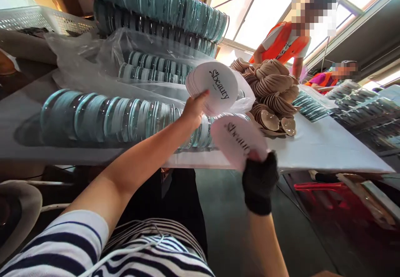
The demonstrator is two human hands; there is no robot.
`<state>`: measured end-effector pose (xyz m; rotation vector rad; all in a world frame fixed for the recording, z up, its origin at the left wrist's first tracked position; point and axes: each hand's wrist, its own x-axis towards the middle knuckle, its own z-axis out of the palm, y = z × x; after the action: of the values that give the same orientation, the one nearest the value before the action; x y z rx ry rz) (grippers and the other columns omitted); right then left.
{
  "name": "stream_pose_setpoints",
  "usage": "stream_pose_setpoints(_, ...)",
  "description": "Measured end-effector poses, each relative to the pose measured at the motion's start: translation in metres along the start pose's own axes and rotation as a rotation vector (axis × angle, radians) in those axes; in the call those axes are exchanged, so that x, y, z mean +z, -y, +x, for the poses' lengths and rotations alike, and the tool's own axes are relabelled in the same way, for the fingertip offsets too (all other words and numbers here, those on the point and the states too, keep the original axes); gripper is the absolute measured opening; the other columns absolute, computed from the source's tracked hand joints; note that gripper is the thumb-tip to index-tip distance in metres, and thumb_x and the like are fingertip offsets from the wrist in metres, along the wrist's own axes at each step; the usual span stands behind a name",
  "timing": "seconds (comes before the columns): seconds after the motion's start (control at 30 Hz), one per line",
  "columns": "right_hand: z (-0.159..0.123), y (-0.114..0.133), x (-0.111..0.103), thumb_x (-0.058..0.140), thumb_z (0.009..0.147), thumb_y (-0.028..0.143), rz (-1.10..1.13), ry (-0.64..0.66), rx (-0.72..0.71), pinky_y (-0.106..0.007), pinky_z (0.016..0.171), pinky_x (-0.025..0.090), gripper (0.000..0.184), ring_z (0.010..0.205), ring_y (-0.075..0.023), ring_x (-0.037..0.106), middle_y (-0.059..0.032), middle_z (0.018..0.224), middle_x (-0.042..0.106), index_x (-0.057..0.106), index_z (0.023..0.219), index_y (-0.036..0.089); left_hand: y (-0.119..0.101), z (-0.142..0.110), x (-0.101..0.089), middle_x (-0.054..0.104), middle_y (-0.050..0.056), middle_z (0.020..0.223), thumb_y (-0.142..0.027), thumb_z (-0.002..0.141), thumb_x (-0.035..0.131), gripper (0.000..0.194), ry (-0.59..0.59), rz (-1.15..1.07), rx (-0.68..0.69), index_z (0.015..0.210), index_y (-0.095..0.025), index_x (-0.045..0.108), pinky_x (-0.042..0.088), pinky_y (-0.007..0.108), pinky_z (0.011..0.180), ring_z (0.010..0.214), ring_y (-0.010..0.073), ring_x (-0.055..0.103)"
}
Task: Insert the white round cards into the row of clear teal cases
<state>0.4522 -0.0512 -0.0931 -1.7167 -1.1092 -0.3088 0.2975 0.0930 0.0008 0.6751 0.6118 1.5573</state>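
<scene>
My left hand (194, 109) is closed round the lower left edge of a stack of round white printed cards (215, 83), its thumb lying on the top face, which reads "beauty". In my right hand (260, 173), which wears a black fingerless glove, a single round card (239, 137) with the same lettering is pinched at its lower right edge. That card is smeared by motion and sits just below the stack. Behind both hands a long row of round glass discs (121, 118) stands on edge along the white table (318, 143).
Brown curved pieces (275, 81) are heaped to the right of the stack. Clear plastic film (109, 56) covers further glass rows, with more discs (162, 6) piled behind. A white basket (59, 21) stands back left. Two people in orange vests (281, 46) are across the table.
</scene>
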Motion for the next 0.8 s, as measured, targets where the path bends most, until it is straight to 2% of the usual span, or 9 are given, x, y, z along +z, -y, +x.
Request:
stream_pose_setpoints(0.07, -0.027, -0.004, -0.013, 0.04, 0.096, 0.047, -0.076, 0.204, -0.165, -0.03, 0.05, 0.033, 0.042, 0.057, -0.0217, 0.058, -0.0135, 0.072, 0.066, 0.067, 0.096, 0.015, -0.005, 0.01, -0.003, 0.077, 0.002, 0.092, -0.01, 0.083, 0.068, 0.014, -0.029, -0.046, 0.014, 0.092, -0.02, 0.07, 0.045, 0.04, 0.111, 0.127, 0.0222, 0.059)
stream_pose_setpoints(0.1, -0.038, -0.003, -0.013, 0.038, 0.098, 0.043, -0.097, 0.263, -0.224, -0.029, 0.05, 0.03, 0.041, 0.054, -0.0201, 0.057, -0.012, 0.069, 0.066, 0.067, 0.098, 0.015, -0.005, 0.013, -0.006, 0.077, 0.001, 0.092, -0.01, 0.083, 0.068, 0.015, -0.041, -0.061, 0.009, 0.092, -0.021, 0.07, 0.045, 0.04, 0.112, 0.129, 0.0221, 0.057)
stream_pose_setpoints(0.2, -0.052, 0.012, 0.008, 0.036, 0.1, 0.036, -0.136, 0.315, -0.294, -0.027, 0.05, 0.022, 0.039, 0.05, -0.0156, 0.05, -0.0082, 0.063, 0.063, 0.068, 0.102, 0.014, -0.004, 0.016, -0.013, 0.077, 0.001, 0.091, -0.012, 0.083, 0.07, 0.013, -0.049, -0.079, -0.006, 0.089, -0.023, 0.069, 0.043, 0.04, 0.114, 0.133, 0.0237, 0.054)
stream_pose_setpoints(0.33, -0.029, 0.037, 0.043, 0.035, 0.1, 0.035, -0.135, 0.398, -0.224, -0.027, 0.054, 0.016, 0.038, 0.05, -0.0117, 0.039, -0.0069, 0.068, 0.063, 0.065, 0.112, 0.015, -0.002, 0.016, -0.017, 0.076, 0.004, 0.106, -0.014, 0.08, 0.072, 0.019, -0.013, -0.054, 0.022, 0.098, -0.02, 0.069, 0.042, 0.042, 0.114, 0.131, 0.0241, 0.056)
stream_pose_setpoints(0.43, -0.008, 0.047, 0.05, 0.037, 0.1, 0.041, -0.166, 0.421, -0.129, -0.027, 0.056, 0.014, 0.039, 0.052, -0.0116, 0.038, -0.007, 0.068, 0.062, 0.064, 0.109, 0.015, -0.005, 0.019, -0.016, 0.075, 0.007, 0.111, -0.012, 0.082, 0.069, 0.02, -0.047, -0.04, 0.03, 0.1, -0.018, 0.069, 0.043, 0.042, 0.113, 0.127, 0.0238, 0.059)
stream_pose_setpoints(0.57, -0.004, 0.055, 0.068, 0.034, 0.1, 0.04, -0.141, 0.376, -0.148, -0.028, 0.057, 0.016, 0.041, 0.054, -0.0136, 0.045, -0.0085, 0.068, 0.063, 0.064, 0.102, 0.013, -0.006, 0.023, -0.015, 0.074, 0.009, 0.115, -0.011, 0.083, 0.068, 0.021, -0.075, -0.05, -0.009, 0.102, -0.017, 0.069, 0.044, 0.046, 0.113, 0.128, 0.0262, 0.059)
stream_pose_setpoints(0.7, -0.011, 0.058, 0.096, 0.033, 0.099, 0.034, -0.033, 0.443, -0.234, -0.028, 0.059, 0.026, 0.039, 0.065, -0.0182, 0.057, -0.0104, 0.076, 0.067, 0.065, 0.1, 0.013, -0.006, 0.022, -0.014, 0.072, 0.01, 0.121, -0.012, 0.083, 0.069, 0.03, -0.087, -0.078, -0.024, 0.112, -0.017, 0.069, 0.043, 0.046, 0.114, 0.131, 0.0266, 0.057)
stream_pose_setpoints(0.8, -0.008, 0.049, 0.095, 0.037, 0.097, 0.03, 0.067, 0.453, -0.291, -0.028, 0.067, 0.037, 0.034, 0.079, -0.0192, 0.062, -0.0113, 0.089, 0.07, 0.066, 0.093, 0.015, -0.008, 0.02, -0.015, 0.071, 0.008, 0.124, -0.012, 0.083, 0.069, 0.04, -0.108, -0.112, -0.06, 0.122, -0.02, 0.066, 0.042, 0.046, 0.116, 0.131, 0.0252, 0.057)
